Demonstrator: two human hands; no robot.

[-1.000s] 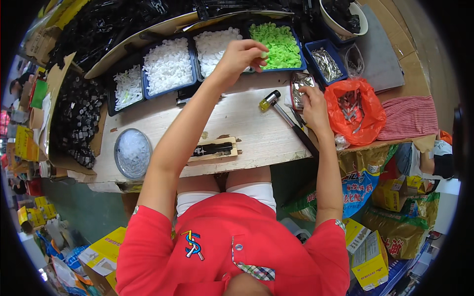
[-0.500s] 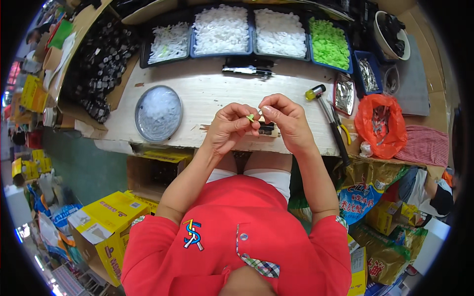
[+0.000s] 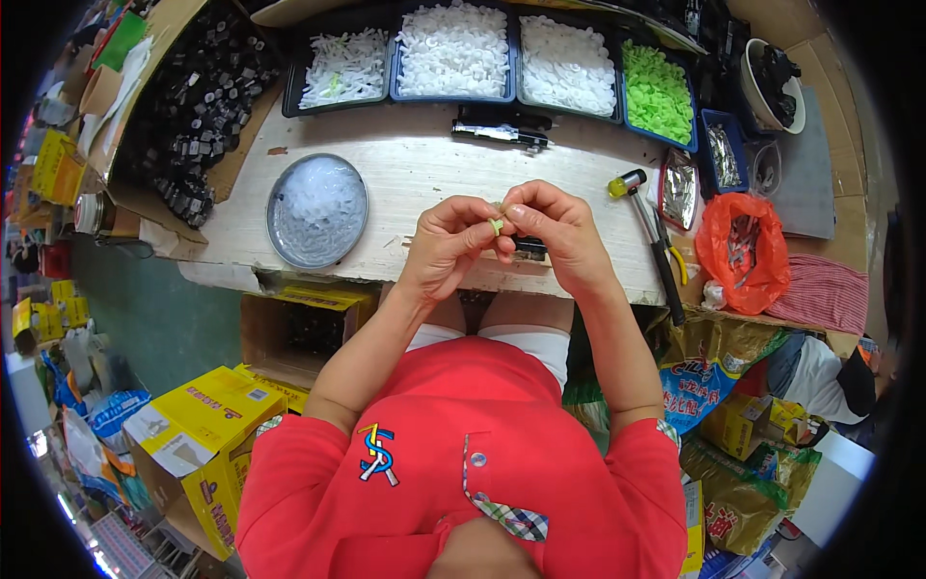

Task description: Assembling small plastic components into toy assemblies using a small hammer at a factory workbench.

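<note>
A white worktable (image 3: 415,159) lay beneath; above its near edge, the left hand (image 3: 447,247) pinched a pale-green plastic piece (image 3: 496,226); the right hand (image 3: 567,237) crowded beside it, its grip too hidden to tell; two-handed fingertip work seemed underway; the next move likely called for steady alignment.

Small light-green plastic piece (image 3: 496,227), mostly covered by my fingers; full outline and tilt unreadable. Pinched in my left hand (image 3: 446,246), showing by thumb tip. Above near side of pale worktable (image 3: 410,169). Fingertips of my right hand (image 3: 563,236) just beside, contact unclear.
</note>
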